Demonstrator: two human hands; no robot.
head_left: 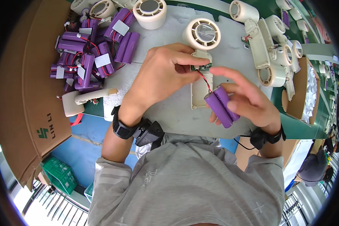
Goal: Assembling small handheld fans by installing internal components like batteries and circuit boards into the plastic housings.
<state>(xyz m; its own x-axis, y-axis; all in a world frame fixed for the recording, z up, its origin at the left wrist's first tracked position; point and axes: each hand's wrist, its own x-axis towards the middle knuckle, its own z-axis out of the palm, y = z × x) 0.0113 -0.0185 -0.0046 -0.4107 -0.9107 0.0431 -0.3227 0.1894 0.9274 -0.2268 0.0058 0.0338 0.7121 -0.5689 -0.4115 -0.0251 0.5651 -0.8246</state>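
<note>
A cream handheld fan lies in the middle, its round head (202,34) toward the far side and its open handle shell (198,98) toward me. At the top of the handle sits a small green circuit board (204,67). My left hand (160,71) pinches the board's left end between thumb and forefinger. My right hand (250,98) grips a purple two-cell battery pack (221,107) just right of the handle, tilted, forefinger stretched toward the board. Red and black wires (205,81) run from the pack up to the board; their joint is hidden by my left fingers.
Many purple battery packs (88,66) are heaped at the left, beside a tall cardboard box (30,83). More fan heads and shells (273,56) lie at the right, near a box of white pieces (309,94). Another fan head (150,14) stands at the back.
</note>
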